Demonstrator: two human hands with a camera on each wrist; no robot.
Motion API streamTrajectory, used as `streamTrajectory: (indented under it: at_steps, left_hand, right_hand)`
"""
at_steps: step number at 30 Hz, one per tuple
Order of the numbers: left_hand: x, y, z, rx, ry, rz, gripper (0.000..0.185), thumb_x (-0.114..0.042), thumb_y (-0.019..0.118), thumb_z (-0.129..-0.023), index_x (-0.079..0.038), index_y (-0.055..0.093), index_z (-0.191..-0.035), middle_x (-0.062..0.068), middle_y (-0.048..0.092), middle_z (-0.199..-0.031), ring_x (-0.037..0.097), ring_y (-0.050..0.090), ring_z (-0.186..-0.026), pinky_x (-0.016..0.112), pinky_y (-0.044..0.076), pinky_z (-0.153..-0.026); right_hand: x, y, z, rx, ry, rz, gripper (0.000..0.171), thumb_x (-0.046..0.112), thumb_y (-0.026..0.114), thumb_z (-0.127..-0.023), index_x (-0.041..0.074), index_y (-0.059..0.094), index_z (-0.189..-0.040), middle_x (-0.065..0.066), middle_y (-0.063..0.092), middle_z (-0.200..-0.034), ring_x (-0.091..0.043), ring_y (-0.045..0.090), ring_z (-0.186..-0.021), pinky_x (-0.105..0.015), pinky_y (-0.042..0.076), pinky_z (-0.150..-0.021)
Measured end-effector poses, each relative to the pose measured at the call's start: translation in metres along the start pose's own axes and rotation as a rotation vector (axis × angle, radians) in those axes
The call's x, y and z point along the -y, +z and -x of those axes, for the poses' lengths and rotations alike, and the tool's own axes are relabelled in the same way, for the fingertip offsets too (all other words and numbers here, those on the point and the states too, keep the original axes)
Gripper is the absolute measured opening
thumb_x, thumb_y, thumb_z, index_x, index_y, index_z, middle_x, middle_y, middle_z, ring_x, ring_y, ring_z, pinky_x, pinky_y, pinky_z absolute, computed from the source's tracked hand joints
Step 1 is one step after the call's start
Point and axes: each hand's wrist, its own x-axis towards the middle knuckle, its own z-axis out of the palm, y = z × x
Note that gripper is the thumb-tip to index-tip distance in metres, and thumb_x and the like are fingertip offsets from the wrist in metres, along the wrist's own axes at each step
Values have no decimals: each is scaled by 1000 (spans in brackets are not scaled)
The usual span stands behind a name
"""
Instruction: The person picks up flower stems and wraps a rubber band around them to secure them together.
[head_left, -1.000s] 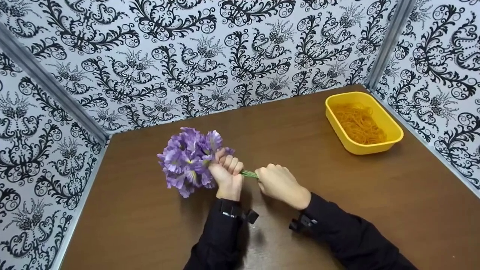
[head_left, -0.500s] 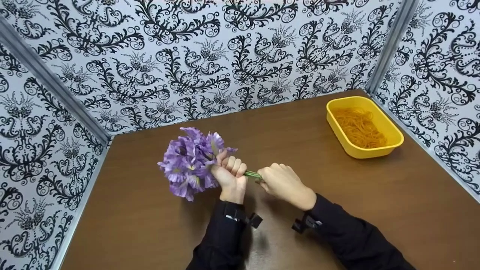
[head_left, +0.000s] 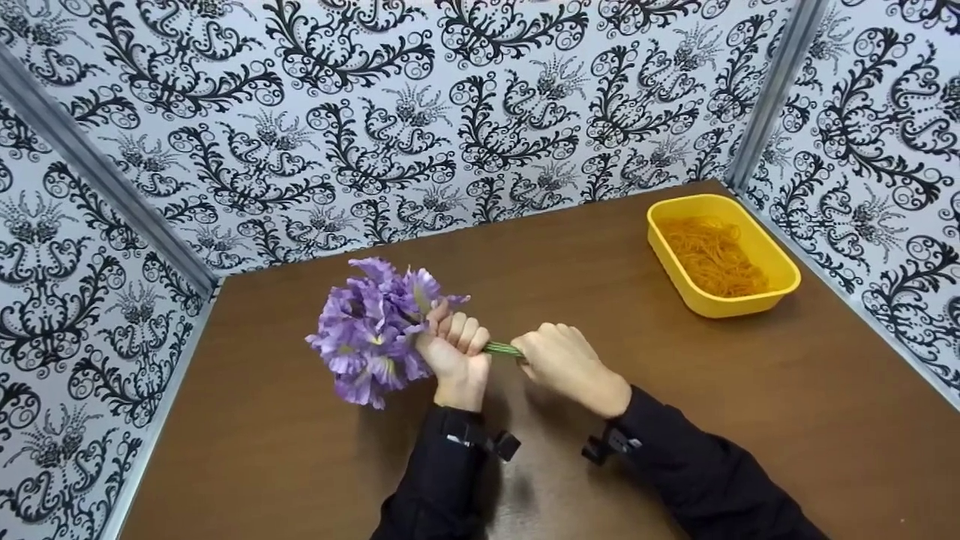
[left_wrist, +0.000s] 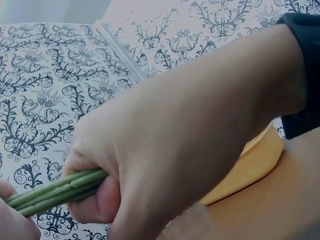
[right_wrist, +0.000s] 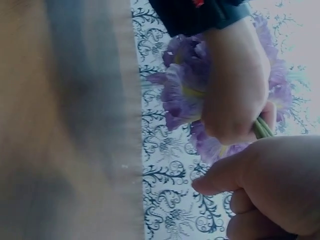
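A bunch of purple flowers [head_left: 371, 334] is held above the table, its blooms pointing left. My left hand [head_left: 456, 352] grips the green stems [head_left: 501, 349] just below the blooms, fingers curled round them. On the lower stem ends my right hand [head_left: 566, 365] has its fingers closed. Between the two hands a short length of bare stems shows. In the left wrist view the stems [left_wrist: 57, 192] run as a tight bundle into the right hand [left_wrist: 150, 145]. The right wrist view shows the left hand [right_wrist: 237, 90] in front of the blooms [right_wrist: 182, 95].
A yellow plastic tub [head_left: 780, 259] stands at the table's back right, with a heap of orange rubber bands [head_left: 712, 259] inside. Patterned wall panels [head_left: 405, 127] enclose the brown tabletop [head_left: 292, 465] at the back and sides.
Both hands keep hold of the flower bunch in nearly the same place. The blooms have tilted slightly downward, and the head view has shifted a little.
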Motion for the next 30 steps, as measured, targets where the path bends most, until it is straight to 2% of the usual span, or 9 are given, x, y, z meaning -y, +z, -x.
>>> streamTrajectory:
  at_steps: [4,8,11,15,17,20,23,25,30]
  left_hand:
    - [-5,1,2,51,-65,55,47,-15,30,-102,-19,24,-56,-10,14,-52,3,8,-45,17,8,-42]
    - [-8,4,4,99,-110,60,46,-15,29,-102,-19,22,-57,-9,13,-53,4,9,-45,17,9,-42]
    - [-10,6,4,134,-82,59,44,-14,30,-101,-20,20,-59,-10,12,-53,3,7,-45,17,7,-42]
    - [-9,6,2,119,-34,20,44,-12,31,-101,-20,21,-59,-10,12,-53,3,8,-45,18,7,-41]
    - [-9,4,1,92,-29,-10,45,-11,30,-101,-19,23,-58,-10,13,-53,4,8,-45,18,7,-40]
    - [-9,3,0,63,-21,-37,46,-11,29,-102,-19,24,-56,-10,13,-51,4,8,-44,18,8,-40]
    - [-11,4,-1,59,-9,-28,47,-12,28,-102,-20,25,-56,-10,14,-51,4,9,-44,18,8,-39]
    - [-13,5,-1,64,1,-17,47,-12,28,-102,-20,25,-56,-10,14,-51,3,9,-44,18,8,-40]
    - [-18,7,-2,75,15,17,46,-12,30,-102,-20,23,-57,-10,14,-51,3,8,-44,18,7,-40]
  right_hand:
    - [0,-5,1,27,-40,-45,39,4,70,-84,16,40,-61,8,26,-59,-10,29,-50,-28,27,-41]
    - [-1,-9,4,45,-75,-90,36,7,72,-86,15,44,-64,9,27,-59,-9,30,-50,-26,26,-41]
    - [-2,-12,5,62,-106,-124,32,13,73,-90,13,47,-71,8,29,-60,-9,30,-49,-25,25,-40]
    - [-6,-16,9,99,-120,-141,27,14,71,-92,12,48,-79,7,29,-62,-10,32,-48,-25,26,-39]
    - [-8,-18,10,145,-119,-150,24,16,71,-92,11,49,-86,7,32,-63,-11,35,-49,-26,29,-40]
    - [-15,-30,13,272,-103,-207,27,21,74,-92,12,52,-103,5,45,-68,-11,45,-54,-27,38,-44]
    - [-34,-51,15,405,-62,-321,40,22,75,-92,13,51,-123,1,61,-83,-12,57,-64,-28,50,-53]
    - [-53,-67,19,434,-20,-376,42,20,72,-94,14,51,-131,-1,67,-96,-12,63,-73,-30,55,-63]
    - [-108,-98,37,313,139,-386,30,24,64,-101,12,57,-128,-6,70,-112,-21,69,-94,-42,58,-83]
